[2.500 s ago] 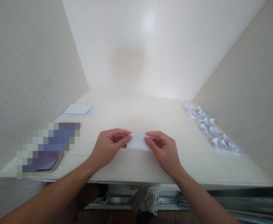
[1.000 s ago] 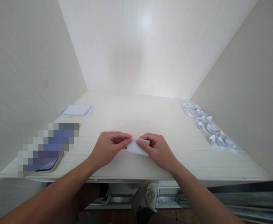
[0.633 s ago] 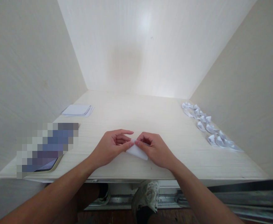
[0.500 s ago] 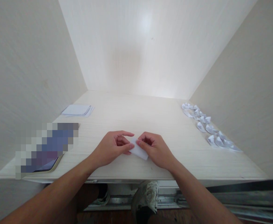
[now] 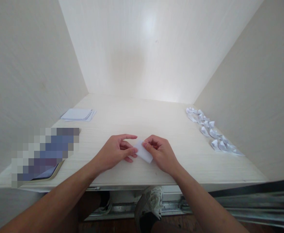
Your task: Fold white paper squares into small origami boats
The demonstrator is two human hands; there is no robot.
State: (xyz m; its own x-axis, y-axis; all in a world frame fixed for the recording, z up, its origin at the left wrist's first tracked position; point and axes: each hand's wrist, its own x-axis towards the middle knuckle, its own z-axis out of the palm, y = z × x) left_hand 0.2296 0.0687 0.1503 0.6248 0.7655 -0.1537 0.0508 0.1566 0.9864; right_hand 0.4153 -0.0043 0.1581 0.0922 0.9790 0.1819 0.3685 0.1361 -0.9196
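A small folded piece of white paper (image 5: 144,153) is held just above or on the shelf top, between my two hands. My right hand (image 5: 160,153) pinches its right side, thumb on top and the other fingers curled behind. At the paper's left edge, my left hand (image 5: 116,152) has its thumb tip on the corner, with a finger close under it. The left index finger is stretched out above, apart from the paper. How far the left fingers reach beneath the sheet is hidden.
Several folded white paper pieces (image 5: 214,132) run in a row along the right wall. A stack of white paper sheets (image 5: 76,114) lies at the back left. Nearer on the left is a device in a pale case (image 5: 56,171), mostly pixelated. Walls enclose the shelf (image 5: 137,113) on three sides.
The left thumb has slid back toward the paper's left edge, so more of the paper shows. My right hand keeps its pinch. The whole view has shifted slightly.
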